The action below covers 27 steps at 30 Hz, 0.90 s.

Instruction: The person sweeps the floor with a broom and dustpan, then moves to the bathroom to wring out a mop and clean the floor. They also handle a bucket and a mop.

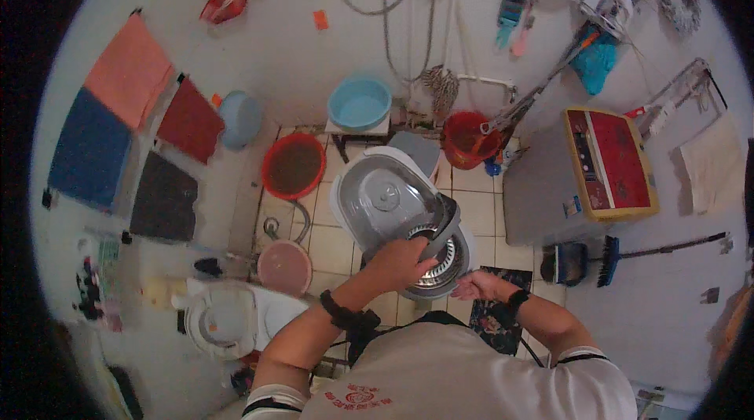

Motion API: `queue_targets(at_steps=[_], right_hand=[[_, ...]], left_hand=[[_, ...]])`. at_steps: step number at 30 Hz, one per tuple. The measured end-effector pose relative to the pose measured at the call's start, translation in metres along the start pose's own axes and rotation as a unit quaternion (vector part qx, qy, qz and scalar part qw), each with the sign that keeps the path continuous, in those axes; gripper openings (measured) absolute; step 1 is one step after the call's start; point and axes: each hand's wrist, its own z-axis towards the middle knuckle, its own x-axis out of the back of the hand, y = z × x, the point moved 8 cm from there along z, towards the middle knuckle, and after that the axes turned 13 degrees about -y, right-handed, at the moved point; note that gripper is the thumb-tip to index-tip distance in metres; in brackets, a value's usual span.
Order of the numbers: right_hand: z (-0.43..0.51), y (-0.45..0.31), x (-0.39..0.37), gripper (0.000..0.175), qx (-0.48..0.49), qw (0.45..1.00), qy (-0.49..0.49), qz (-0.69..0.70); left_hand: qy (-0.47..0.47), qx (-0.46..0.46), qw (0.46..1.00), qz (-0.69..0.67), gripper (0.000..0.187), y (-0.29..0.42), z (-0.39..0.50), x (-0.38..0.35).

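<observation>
In front of me is a grey and white plastic spin-mop bucket [377, 190] with an oval basin. At its near end sits a round metal spin basket [443, 270]. My left hand [403, 264] reaches over the basket, its fingers around the bucket's dark grey handle [439, 234]. At the near right rim is my right hand [478, 286], fingers bent against the bucket's edge; whether it grips the rim is unclear. Dark bands circle both wrists.
Red basin [293, 134], pink basin [284, 268] and toilet [224, 323] lie left. A light blue basin [359, 103] rests on a stool ahead. Right are a red bucket [462, 146], a washing machine [615, 167] and a patterned mat [500, 308]. Mops [545, 87] lean on the wall.
</observation>
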Motion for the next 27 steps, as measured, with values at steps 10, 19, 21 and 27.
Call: queue_targets(at_steps=[10,19,21,27], right_hand=[[-0.037,0.021,0.062,0.035,0.008,0.995,0.092,0.037],[-0.103,0.008,0.094,0.042,0.051,0.96,0.263,0.083],[-0.112,-0.003,0.098,0.044,0.064,0.953,0.284,0.082],[-0.066,-0.038,0.115,0.051,0.103,0.963,0.183,0.167]], left_hand=[[-0.107,-0.103,0.989,0.003,0.038,0.009,0.142,-0.011],[-0.217,-0.146,0.963,-0.062,0.034,-0.046,0.292,-0.083],[-0.209,-0.179,0.96,-0.041,0.036,-0.052,0.318,-0.101],[-0.284,-0.11,0.952,-0.033,0.028,-0.083,0.381,-0.169]])
